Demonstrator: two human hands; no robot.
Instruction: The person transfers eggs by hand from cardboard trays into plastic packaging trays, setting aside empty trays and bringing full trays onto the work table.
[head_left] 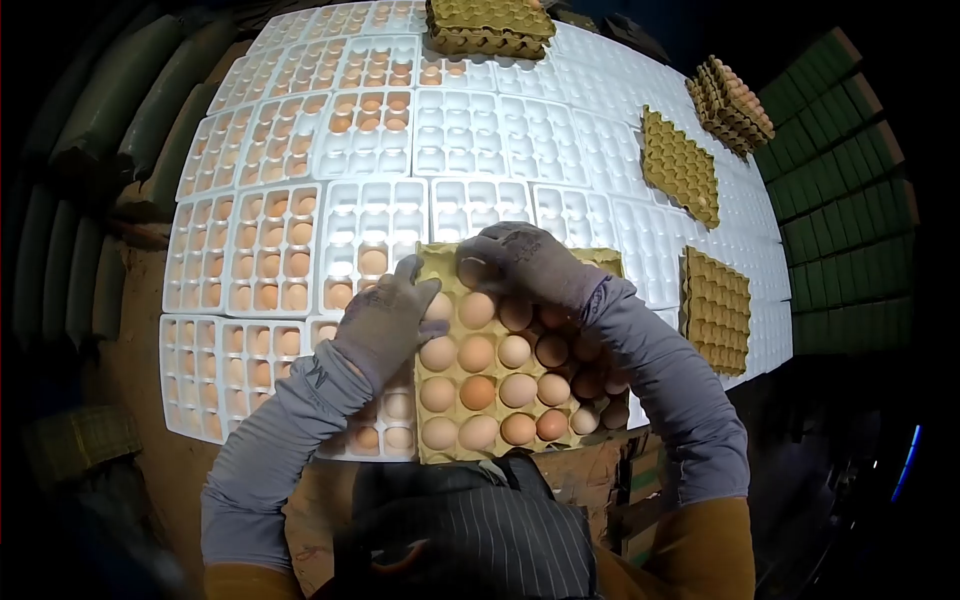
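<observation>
A yellow pulp egg tray [430, 262] full of brown eggs lies in front of me on top of white trays. My left hand [385, 318], in a grey glove, is at its left edge, with thumb and forefinger around a pale egg [438, 308] in the tray's outer row. Over the far side of the tray is my right hand [525, 262], also gloved, its fingers curled over an egg [476, 273]. The pocket at the tray's far left corner holds no egg. My right forearm hides part of the tray's right side.
White plastic egg trays [460, 130] cover the table, those on the left holding eggs. Two yellow pulp trays [715, 310] lie to the right. Stacked pulp trays [490, 28] stand at the back, and another stack with eggs [732, 105] at the back right. Green-sided stacks [840, 190] line the right.
</observation>
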